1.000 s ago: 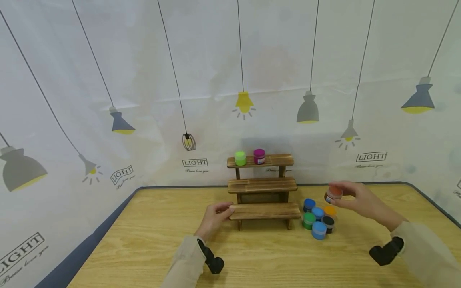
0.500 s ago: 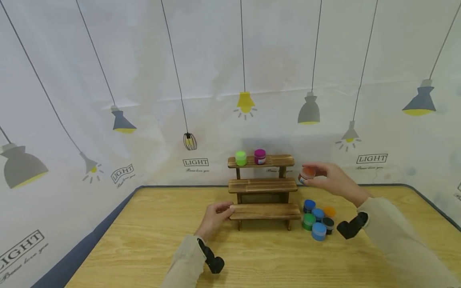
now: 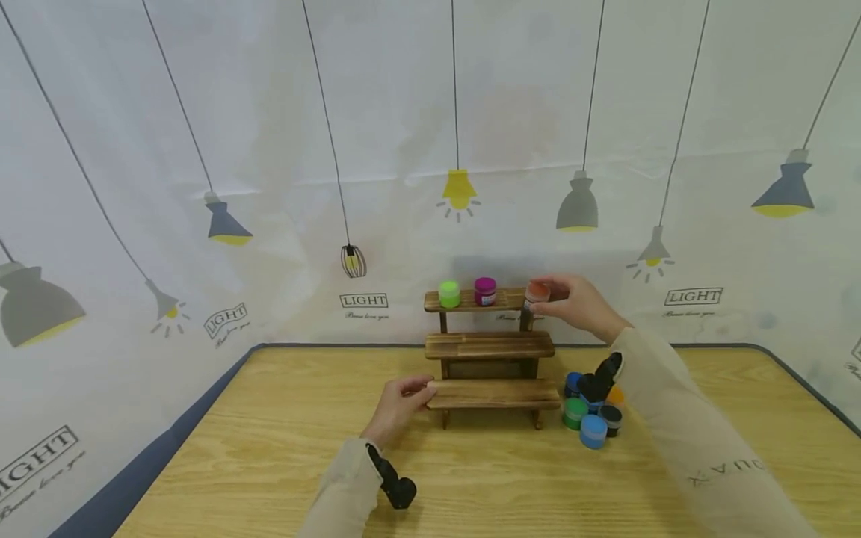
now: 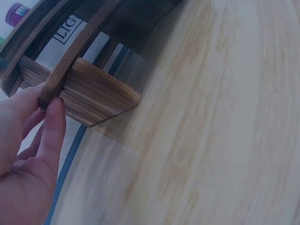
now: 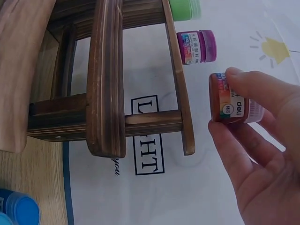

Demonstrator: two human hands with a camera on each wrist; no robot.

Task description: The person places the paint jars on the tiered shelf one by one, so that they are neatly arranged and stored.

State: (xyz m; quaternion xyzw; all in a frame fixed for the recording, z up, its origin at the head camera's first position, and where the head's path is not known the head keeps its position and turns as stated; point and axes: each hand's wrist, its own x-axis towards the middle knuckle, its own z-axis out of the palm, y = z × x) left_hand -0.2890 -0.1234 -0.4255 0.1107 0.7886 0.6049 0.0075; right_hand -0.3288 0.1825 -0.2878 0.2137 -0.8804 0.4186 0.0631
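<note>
My right hand (image 3: pixel 580 305) grips a small paint jar (image 5: pixel 229 98) with an orange-brown lid, thumb on its label and fingers on the other side. In the right wrist view a gap shows between the jar and the top shelf, near its right end. My left hand (image 3: pixel 398 407) pinches the left end of the bottom step of a three-tier wooden stand (image 3: pixel 494 394), thumb above and fingers below in the left wrist view. A lime green paint jar (image 3: pixel 449 294) and a magenta paint jar (image 3: pixel 485 292) stand on the top shelf.
Right of the stand, several paint jars cluster on the wooden table (image 3: pixel 269 463), among them a green jar (image 3: pixel 575 413), a light blue jar (image 3: pixel 593 432) and a black jar (image 3: pixel 610 420). My right forearm hangs over part of them. A lamp-print backdrop (image 3: pixel 397 224) rises behind.
My right hand has carried the orange-brown-lidded jar left and up, from above the jar cluster to the right end of the top shelf. The left hand keeps its pinch on the bottom step.
</note>
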